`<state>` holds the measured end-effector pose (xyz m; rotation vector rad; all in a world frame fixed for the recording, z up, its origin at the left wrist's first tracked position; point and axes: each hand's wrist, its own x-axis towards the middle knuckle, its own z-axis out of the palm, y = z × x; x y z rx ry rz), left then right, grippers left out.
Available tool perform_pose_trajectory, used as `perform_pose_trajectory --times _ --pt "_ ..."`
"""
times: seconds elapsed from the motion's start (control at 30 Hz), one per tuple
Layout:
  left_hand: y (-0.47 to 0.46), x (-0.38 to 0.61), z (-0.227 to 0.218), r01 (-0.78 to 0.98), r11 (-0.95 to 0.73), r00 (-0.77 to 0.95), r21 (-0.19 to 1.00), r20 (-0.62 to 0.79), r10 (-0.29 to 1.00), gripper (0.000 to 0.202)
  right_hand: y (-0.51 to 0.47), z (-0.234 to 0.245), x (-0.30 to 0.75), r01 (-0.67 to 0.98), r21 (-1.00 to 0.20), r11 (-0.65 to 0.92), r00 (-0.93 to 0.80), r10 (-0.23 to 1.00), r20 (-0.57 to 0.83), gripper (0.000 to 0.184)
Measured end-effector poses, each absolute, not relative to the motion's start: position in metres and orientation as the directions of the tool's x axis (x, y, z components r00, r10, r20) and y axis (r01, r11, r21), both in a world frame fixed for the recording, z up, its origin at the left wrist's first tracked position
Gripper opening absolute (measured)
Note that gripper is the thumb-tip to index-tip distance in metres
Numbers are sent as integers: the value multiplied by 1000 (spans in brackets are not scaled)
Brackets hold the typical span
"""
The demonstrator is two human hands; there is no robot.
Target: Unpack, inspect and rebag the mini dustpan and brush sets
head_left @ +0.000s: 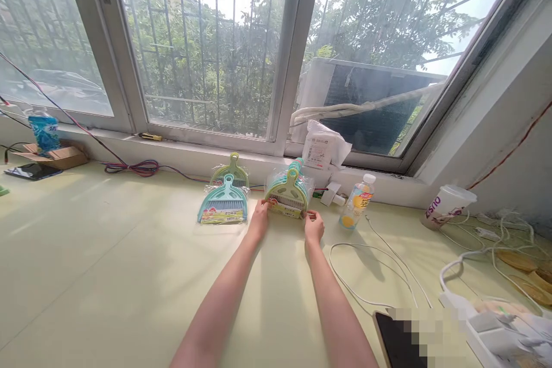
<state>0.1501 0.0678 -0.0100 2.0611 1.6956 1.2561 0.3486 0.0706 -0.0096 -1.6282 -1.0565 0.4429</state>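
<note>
A bagged green dustpan-and-brush set [287, 192] stands upright at the front of a row of similar sets in green and turquoise [299, 165], leaning toward the window wall. My left hand [259, 220] grips its lower left edge. At its lower right corner my right hand [314, 227] is closed, thumb and fingers pinching the edge. To the left, a turquoise dustpan set [224, 202] in clear wrap stands in front of another green set [233, 169]. Paper labels show across the lower part of the front sets.
Right of my hands are a drink bottle [357, 202], a loose white cable [366, 246], a paper cup [448, 207], a phone [397, 342] and a power strip [468, 328]. A white package [323, 146] leans by the window. Far left are a cardboard box [66, 156] and a dark phone [32, 171].
</note>
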Motion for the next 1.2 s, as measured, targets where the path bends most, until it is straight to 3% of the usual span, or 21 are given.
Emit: perform_pose_trajectory --times 0.27,0.4,0.6,0.67,0.77,0.83,1.03,1.2 --pt "63 154 -3 779 -264 -27 569 451 892 49 70 -12 350 401 -916 -19 514 832 208 28" --pt "47 158 4 843 -238 -80 483 550 831 47 64 -10 347 414 -910 -25 501 841 204 35" --pt "11 132 10 883 -111 -220 456 611 760 48 44 -13 347 373 -928 6 515 830 212 42" --pt "-1 109 10 910 -16 -248 413 576 779 50 34 -17 349 338 -940 49 508 831 226 40" --pt "-21 73 6 920 141 -279 365 360 890 44 16 -21 350 329 -941 84 474 847 241 38" --pt "-38 56 5 943 83 -176 323 273 946 47 2 -21 348 359 -930 83 444 861 249 36" --pt "-109 59 15 980 -59 8 191 256 967 44 -50 -9 329 588 -806 63 236 940 246 30" --pt "-173 95 12 929 -280 217 241 255 942 42 -92 -7 303 737 -651 179 -21 970 243 30"
